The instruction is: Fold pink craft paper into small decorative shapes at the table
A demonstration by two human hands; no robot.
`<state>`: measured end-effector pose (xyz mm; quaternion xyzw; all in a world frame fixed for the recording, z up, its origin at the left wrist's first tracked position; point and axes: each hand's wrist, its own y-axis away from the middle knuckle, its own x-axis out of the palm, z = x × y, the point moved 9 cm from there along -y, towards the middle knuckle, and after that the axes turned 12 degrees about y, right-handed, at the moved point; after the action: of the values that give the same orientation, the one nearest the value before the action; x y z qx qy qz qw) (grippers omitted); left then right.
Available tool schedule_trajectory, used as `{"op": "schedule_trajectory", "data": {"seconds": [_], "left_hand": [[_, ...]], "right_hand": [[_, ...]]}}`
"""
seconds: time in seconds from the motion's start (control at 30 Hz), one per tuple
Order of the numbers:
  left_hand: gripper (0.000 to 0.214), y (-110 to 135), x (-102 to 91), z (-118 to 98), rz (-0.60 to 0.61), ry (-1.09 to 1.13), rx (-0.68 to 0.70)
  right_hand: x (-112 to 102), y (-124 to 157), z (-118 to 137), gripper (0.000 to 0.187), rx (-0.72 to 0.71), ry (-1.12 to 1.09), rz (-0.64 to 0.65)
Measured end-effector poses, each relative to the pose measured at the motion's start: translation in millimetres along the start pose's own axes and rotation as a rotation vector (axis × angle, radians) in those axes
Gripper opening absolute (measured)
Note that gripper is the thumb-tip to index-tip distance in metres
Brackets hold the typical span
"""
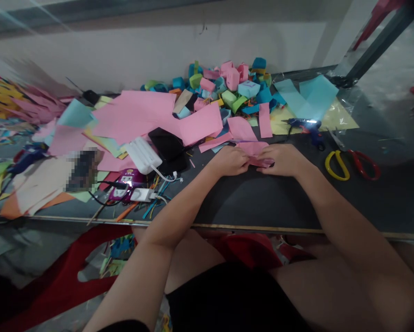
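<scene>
Between my two hands is a piece of pink paper (252,148), bent and held low over the dark table. My left hand (232,161) grips its left side with the fingers curled in. On the right side, my right hand (281,159) pinches the paper between thumb and fingers. Parts of the paper are hidden behind my fingers. Just beyond it lie a curved pink paper piece (243,129) and a pink strip (265,121).
Small folded paper boxes (232,78) are heaped by the wall. To the right lie a blue glue gun (310,128) and scissors (364,164) with red and yellow handles. Pink sheets (137,110), a white charger (142,154) and a purple power strip (129,182) cover the left.
</scene>
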<state>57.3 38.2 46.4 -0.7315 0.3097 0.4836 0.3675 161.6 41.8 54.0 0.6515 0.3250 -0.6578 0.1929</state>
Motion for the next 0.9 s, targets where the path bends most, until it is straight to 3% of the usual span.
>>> {"op": "schedule_trajectory", "data": {"seconds": [0.13, 0.33, 0.47, 0.63, 0.9], "left_hand": [[0.03, -1, 0.4, 2, 0.016, 0.01, -0.034], [0.028, 0, -3.9, 19, -0.039, 0.23, -0.069], [0.023, 2, -3.9, 23, -0.003, 0.334, -0.039], [0.022, 2, 2.0, 21, 0.052, 0.253, -0.035], [0.02, 1, 8.3, 19, 0.037, 0.22, -0.028]], "right_hand": [[1, -1, -1, 0.02, -0.005, -0.046, -0.029], [4, 0, -12, 0.025, -0.002, -0.21, -0.057], [9, 0, -16, 0.022, -0.025, -0.313, -0.026], [13, 0, -16, 0.024, -0.025, -0.294, 0.016], [11, -1, -11, 0.025, -0.045, -0.254, 0.023]]}}
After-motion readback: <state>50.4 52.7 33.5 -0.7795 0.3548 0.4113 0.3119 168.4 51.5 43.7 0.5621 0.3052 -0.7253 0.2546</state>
